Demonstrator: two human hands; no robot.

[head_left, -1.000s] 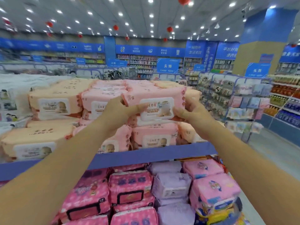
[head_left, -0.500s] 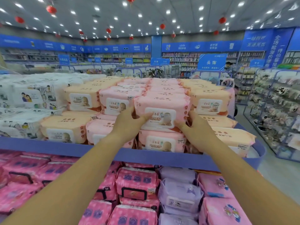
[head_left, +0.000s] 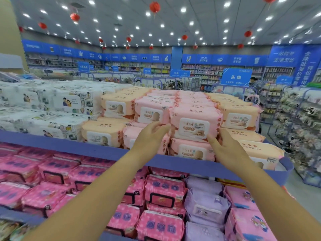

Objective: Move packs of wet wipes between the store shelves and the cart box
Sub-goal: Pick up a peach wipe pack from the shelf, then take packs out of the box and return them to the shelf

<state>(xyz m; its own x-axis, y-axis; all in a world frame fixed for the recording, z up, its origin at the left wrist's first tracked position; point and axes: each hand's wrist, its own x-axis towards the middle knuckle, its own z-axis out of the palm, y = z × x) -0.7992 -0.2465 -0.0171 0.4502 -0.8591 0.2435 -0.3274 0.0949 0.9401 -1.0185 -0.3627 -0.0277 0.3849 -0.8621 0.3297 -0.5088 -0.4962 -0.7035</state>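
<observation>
your left hand (head_left: 152, 136) lies against the left end of the pink pack (head_left: 194, 122), fingers loosely bent; if it grips or only touches, i cannot tell. your right hand (head_left: 227, 150) has rather straight fingers, and their tips touch the lower right corner of the same pack. the pack sits on top of another pink pack (head_left: 192, 151), at the front of the upper shelf (head_left: 78, 146), with an orange pack (head_left: 239, 117) just beside it on the right.

i think the pack is soft and a little heavy, being full of wet sheets, and the film looks smooth, so it may slip. take it at both short ends and press inward, not on the hard lid in front. the neighbours stand close on both sides, so there is little room for fingers; pull it straight toward you. the raised shelf edge is below, so lift over it. on the right the shelf ends at the aisle floor (head_left: 302, 193), where i judge you have room to turn.
</observation>
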